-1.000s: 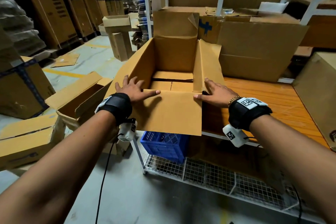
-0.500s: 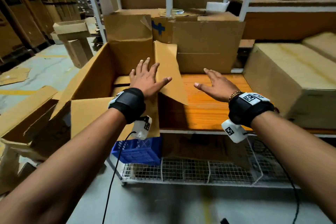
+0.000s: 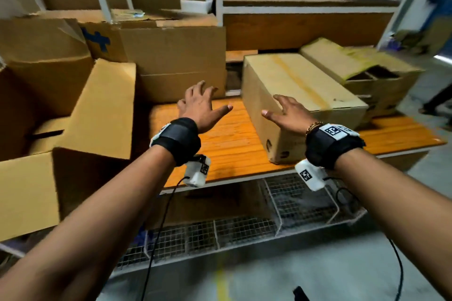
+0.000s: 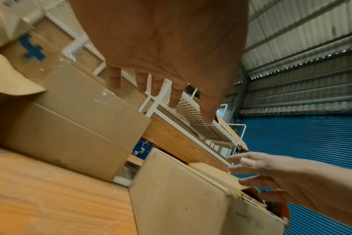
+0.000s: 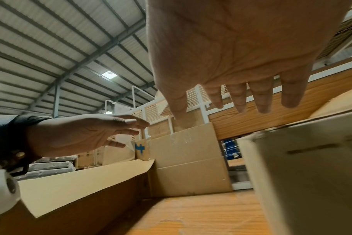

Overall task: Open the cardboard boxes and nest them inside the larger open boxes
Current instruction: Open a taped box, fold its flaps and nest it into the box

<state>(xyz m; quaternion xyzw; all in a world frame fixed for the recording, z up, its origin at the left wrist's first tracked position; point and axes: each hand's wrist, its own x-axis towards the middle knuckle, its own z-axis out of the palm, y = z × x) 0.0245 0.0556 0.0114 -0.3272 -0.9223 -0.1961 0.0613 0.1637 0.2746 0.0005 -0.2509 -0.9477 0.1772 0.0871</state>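
1. Left hand (image 3: 199,107): fingers spread and straight, the grip apart and holding nothing; it hovers over the orange wooden bench (image 3: 234,144), between the open box and the closed box.
2. Right hand (image 3: 287,113): fingers likewise spread, the grip apart and empty; it is at the near left top edge of the closed box. Contact cannot be told from the head view; in the left wrist view the fingers (image 4: 249,163) appear just above the box top.
3. Closed box (image 3: 300,95): lies on the bench to the right, flaps shut, a strip of tape running along its top.
4. Open box (image 3: 97,110): stands at the left end of the bench, its flaps raised.
5. Large box with a blue mark (image 3: 171,56): stands behind, against the shelf frame.
6. Box with dividers (image 3: 367,73): sits behind and right of the closed box, its top partly open.
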